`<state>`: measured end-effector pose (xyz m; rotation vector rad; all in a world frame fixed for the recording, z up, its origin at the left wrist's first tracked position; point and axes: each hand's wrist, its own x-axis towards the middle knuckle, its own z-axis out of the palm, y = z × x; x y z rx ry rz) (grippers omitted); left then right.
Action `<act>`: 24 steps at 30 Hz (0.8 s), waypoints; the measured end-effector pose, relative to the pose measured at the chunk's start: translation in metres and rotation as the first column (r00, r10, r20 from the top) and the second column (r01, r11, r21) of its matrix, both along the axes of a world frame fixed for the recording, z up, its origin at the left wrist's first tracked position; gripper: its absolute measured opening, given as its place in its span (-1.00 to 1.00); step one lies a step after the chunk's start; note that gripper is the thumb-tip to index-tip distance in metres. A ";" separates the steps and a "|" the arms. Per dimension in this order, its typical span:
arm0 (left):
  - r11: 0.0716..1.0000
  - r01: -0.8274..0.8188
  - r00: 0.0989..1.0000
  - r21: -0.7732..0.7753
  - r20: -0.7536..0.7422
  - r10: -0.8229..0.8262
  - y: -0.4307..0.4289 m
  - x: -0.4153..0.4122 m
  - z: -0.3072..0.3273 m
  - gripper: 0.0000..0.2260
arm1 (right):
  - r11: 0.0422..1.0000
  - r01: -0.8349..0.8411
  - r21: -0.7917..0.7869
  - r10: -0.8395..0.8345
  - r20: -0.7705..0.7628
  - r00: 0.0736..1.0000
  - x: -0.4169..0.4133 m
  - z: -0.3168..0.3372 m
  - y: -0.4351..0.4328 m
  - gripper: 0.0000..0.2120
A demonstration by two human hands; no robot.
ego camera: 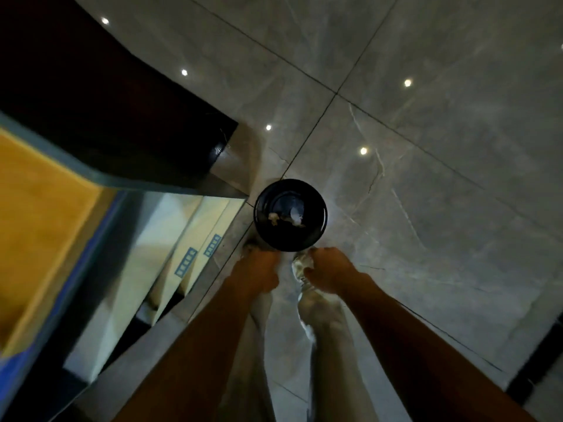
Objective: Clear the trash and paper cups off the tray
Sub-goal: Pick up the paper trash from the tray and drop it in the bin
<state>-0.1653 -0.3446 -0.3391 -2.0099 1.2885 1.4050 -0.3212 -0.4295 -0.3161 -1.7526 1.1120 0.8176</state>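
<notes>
Basically both bare forearms reach down over a glossy grey tiled floor (426,147) toward a round black trash bin (290,215) that stands on it, with pale scraps (285,219) lying at its bottom. Left hand (259,271) is curled closed just beside the bin's near rim; whether it holds anything, cannot tell. Right hand (330,274) is clenched around crumpled whitish paper trash (301,264). Blurry frame.

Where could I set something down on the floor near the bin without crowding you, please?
The tiled floor right of the black bin and beyond it looks bare, showing only light reflections. It is crowded on the bin's left, where the dark counter and cardboard boxes press close, and on its near side, where the left hand, right hand and feet stand.
</notes>
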 end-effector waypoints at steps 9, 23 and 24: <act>0.940 -0.342 0.938 0.004 -0.051 0.342 0.092 -0.055 0.162 -0.66 | 0.988 -0.141 0.057 0.141 -0.007 0.990 -0.070 0.155 0.050 -0.58; 0.787 -0.616 0.785 0.030 -0.048 0.617 0.224 -0.089 0.266 -0.66 | 0.964 -0.227 0.137 0.243 -0.114 0.963 -0.092 0.223 0.103 -0.47; 0.768 -0.639 0.766 0.028 -0.056 0.640 0.228 -0.087 0.271 -0.66 | 0.958 -0.245 0.151 0.264 -0.121 0.957 -0.085 0.224 0.103 -0.47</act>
